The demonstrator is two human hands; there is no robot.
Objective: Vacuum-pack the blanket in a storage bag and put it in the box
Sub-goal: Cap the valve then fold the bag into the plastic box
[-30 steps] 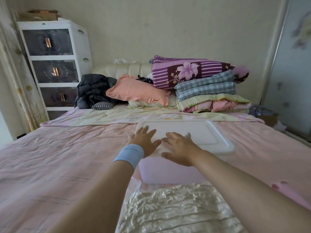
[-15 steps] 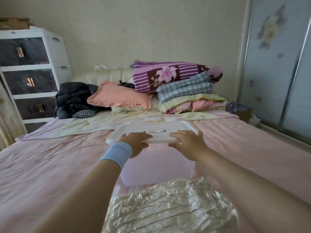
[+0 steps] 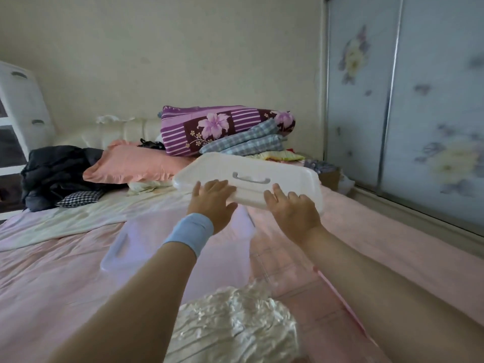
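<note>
A white box lid (image 3: 251,179) with a grey handle hangs tilted above the bed, its near edge lower. My left hand (image 3: 212,203), with a blue wristband, and my right hand (image 3: 290,208) grip that near edge, fingers on top. Below the lid stands the translucent storage box (image 3: 123,247) on the pink bedspread, its top uncovered. The vacuum-packed blanket (image 3: 230,328), in a shiny crinkled bag, lies close in front of me between my forearms.
Folded quilts (image 3: 225,129) are piled at the head of the bed beside a pink pillow (image 3: 136,163) and a dark jacket (image 3: 57,169). A white drawer unit (image 3: 15,106) stands at the left. Sliding wardrobe doors (image 3: 419,113) run along the bed's right side.
Both hands went from resting flat on the lid to gripping its near edge and lifting it off the box, up and to the right. My view turned right.
</note>
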